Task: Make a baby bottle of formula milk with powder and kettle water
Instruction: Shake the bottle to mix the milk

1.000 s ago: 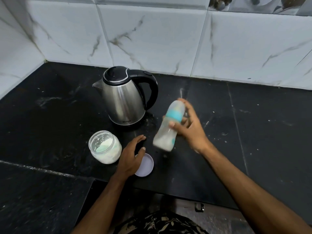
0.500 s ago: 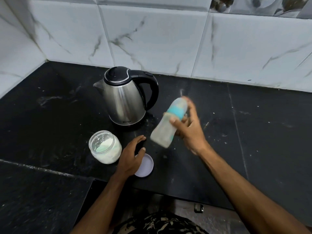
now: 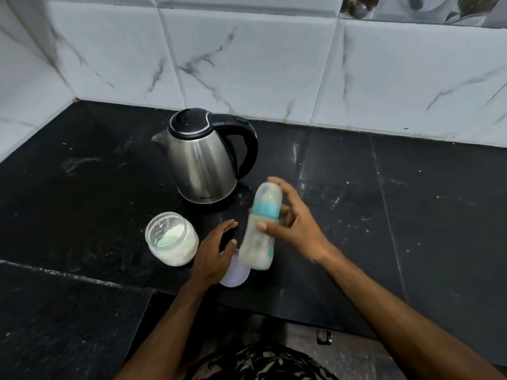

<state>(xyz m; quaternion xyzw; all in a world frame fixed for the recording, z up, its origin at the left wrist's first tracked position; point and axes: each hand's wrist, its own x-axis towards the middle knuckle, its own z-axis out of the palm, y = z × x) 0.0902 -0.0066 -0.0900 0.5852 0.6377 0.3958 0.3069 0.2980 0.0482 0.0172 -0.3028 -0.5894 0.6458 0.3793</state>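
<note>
Now the right hand (image 3: pixel 297 229) grip clamps the baby bottle (image 3: pixel 260 229) — left hand (image 3: pixel 214 253) relaxed beside.

Your right hand (image 3: pixel 295 226) is raised in front of you, thumb and fingers curled around the baby bottle (image 3: pixel 260 227) — forearm reaching in from the lower right. Your left hand (image 3: pixel 215 252) lies low over the tabletop (image 3: pixel 411 215), fingers relaxed and slightly spread — holding nothing.

Right hand (image 3: pixel 295 229) grips the blurred baby bottle (image 3: pixel 260 229) above the worktop (image 3: pixel 411 215); left hand (image 3: pixel 215 249) rests on the lid (image 3: pixel 236 272) near the front edge.
</note>
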